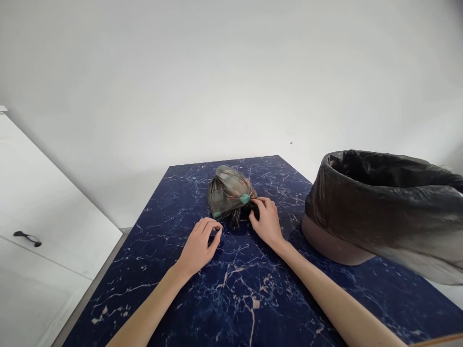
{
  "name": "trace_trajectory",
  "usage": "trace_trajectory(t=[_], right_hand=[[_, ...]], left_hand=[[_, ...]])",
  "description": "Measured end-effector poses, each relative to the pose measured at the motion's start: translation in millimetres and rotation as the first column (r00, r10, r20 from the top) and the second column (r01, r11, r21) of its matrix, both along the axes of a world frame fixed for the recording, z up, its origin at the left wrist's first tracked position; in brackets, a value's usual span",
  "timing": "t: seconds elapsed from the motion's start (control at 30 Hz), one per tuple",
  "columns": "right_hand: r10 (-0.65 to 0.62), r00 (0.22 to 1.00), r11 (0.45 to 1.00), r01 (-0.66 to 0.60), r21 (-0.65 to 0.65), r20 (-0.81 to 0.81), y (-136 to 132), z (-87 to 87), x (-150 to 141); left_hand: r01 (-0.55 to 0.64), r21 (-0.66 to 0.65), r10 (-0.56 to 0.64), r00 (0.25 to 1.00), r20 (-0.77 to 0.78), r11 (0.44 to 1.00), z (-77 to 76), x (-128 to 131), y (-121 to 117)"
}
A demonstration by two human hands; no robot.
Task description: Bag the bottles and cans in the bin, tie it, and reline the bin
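A filled, see-through black plastic garbage bag (228,189) lies on the blue marble-patterned table, bunched at its near side with a loose dark tail hanging down. Through the thin film show pale and green bits whose kind I cannot make out. My right hand (266,219) pinches the gathered neck of the bag at its right side, fingertips partly hidden by the plastic. Just short of the bag, my left hand (202,241) hovers at or rests on the table, fingers curved, with a small gap between thumb and forefinger and nothing visible in it.
On the right stands a brown trash bin (333,243) lined with a black bag (372,207) folded over its rim and spilling past the table edge. The table (231,299) meets a white wall (224,86). A white cabinet (39,202) with a dark handle is at left.
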State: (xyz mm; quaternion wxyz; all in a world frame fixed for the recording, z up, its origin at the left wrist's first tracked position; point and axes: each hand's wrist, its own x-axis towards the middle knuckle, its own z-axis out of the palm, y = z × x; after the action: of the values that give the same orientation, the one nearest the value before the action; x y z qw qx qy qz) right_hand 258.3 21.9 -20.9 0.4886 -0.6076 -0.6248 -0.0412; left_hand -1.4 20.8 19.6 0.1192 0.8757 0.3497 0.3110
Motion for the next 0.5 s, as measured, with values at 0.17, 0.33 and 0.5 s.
trace_trajectory(t=[0.17, 0.33, 0.5], right_hand=[[0.087, 0.995, 0.996, -0.085, -0.039, 0.051, -1, -1.7, -6], [0.250, 0.967, 0.968, -0.248, -0.039, 0.050, -10, 5.9, -20], [0.405, 0.913, 0.914, -0.404, -0.035, 0.044, -20, 14.7, -31]], left_hand=[[0.027, 0.060, -0.023, 0.998, -0.058, 0.998, -1.3, 1, 0], [-0.006, 0.120, 0.014, 0.998, -0.065, 0.993, -0.9, 3, -3], [-0.079, 0.163, 0.086, 0.996, -0.039, 0.983, -2.6, 6, -5]])
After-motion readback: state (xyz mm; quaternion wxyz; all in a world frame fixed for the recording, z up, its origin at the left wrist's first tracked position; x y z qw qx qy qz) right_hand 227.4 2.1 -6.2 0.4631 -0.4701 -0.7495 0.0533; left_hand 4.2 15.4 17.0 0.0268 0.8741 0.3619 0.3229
